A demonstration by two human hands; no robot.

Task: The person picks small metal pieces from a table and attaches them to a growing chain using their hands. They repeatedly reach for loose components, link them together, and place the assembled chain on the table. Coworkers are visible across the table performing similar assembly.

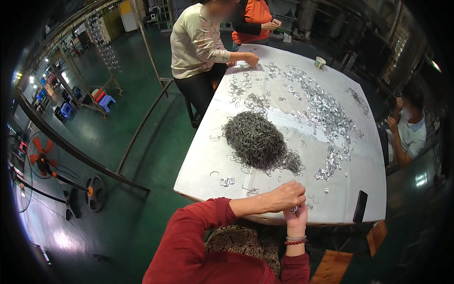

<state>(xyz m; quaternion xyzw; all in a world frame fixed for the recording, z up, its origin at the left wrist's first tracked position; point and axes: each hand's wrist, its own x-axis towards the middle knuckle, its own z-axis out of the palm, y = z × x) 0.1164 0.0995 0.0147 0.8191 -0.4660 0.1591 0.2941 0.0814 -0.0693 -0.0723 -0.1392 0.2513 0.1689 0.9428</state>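
Clip (294, 208), small and shiny, sits pinched between both hands at the white table's (203, 161) near edge, at six o'clock; its long axis is too small to tell. The left hand (286, 195) closes over it, the right hand (297, 218) pinches from below. At twelve o'clock (mid-table) lies a dark wire heap (257, 139); beyond, green workshop floor (142, 118).

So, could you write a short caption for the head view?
Both hands, left hand over right hand, pinch a small metal piece beside a wire-clip pile.
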